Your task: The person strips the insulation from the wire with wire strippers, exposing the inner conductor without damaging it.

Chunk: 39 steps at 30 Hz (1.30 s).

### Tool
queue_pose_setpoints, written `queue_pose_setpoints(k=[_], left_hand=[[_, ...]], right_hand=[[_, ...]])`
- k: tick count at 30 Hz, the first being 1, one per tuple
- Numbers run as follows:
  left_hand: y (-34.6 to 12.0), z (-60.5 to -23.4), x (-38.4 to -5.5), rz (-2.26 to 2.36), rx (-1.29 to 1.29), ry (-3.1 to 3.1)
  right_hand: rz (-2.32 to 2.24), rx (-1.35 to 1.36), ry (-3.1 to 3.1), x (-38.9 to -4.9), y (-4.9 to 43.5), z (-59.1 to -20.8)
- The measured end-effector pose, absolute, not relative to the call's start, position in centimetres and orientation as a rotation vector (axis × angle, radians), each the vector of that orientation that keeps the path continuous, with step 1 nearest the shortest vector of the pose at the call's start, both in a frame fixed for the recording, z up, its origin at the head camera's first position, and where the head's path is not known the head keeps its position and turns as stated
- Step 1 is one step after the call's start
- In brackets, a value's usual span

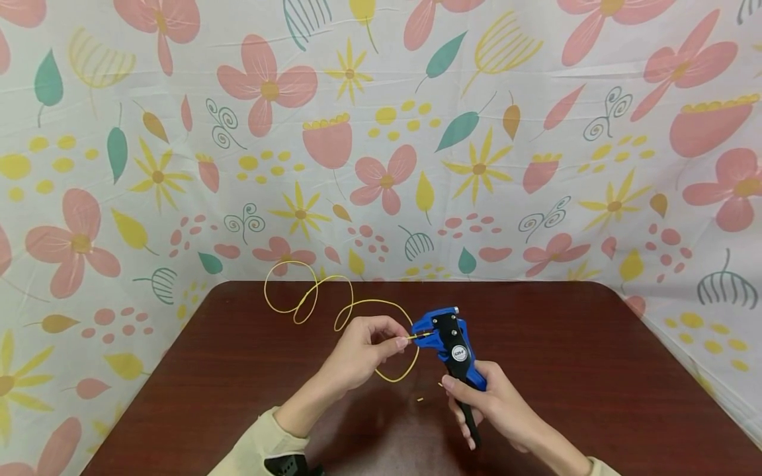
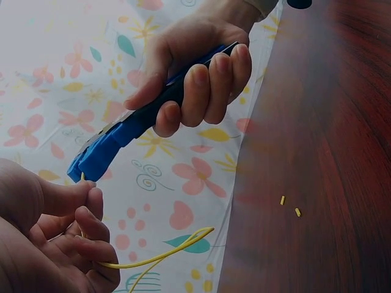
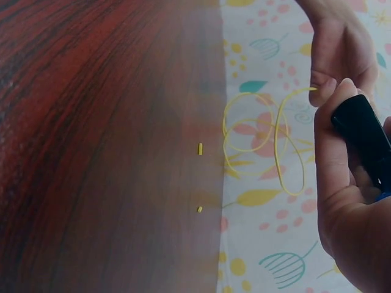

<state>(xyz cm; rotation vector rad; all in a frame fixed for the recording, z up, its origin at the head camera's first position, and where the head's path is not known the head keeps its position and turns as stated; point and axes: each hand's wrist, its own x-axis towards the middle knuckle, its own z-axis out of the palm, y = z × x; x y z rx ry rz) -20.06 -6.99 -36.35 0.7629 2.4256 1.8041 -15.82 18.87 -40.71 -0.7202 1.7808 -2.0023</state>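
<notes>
A thin yellow wire (image 1: 393,305) is pinched near its end between the thumb and fingers of my left hand (image 1: 357,354). Its tip lies in the mouth of a blue and black wire stripper (image 1: 457,347), which my right hand (image 1: 497,400) grips by the handles. The left wrist view shows the fingers of the right hand (image 2: 204,85) wrapped round the tool, its blue head (image 2: 101,155) right above the left fingertips. From the right wrist, the black handle end (image 3: 361,131) is visible, while the tool's head is out of sight.
Loose loops of the same wire (image 1: 284,263) trail back over the far left of the dark red-brown table (image 1: 238,377). Two short yellow bits, one of them a small piece of insulation (image 1: 420,399), lie below the hands. A flower-patterned cloth (image 1: 381,86) hangs behind the table.
</notes>
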Motion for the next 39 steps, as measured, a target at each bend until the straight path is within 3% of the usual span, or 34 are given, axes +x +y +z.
queue_pose_setpoints(k=[39], left_hand=[[-6.94,-36.31,-20.17,1.813,0.755,2.433]], right_hand=[[-2.01,-0.711,1.811,-15.86,18.95,-40.82]])
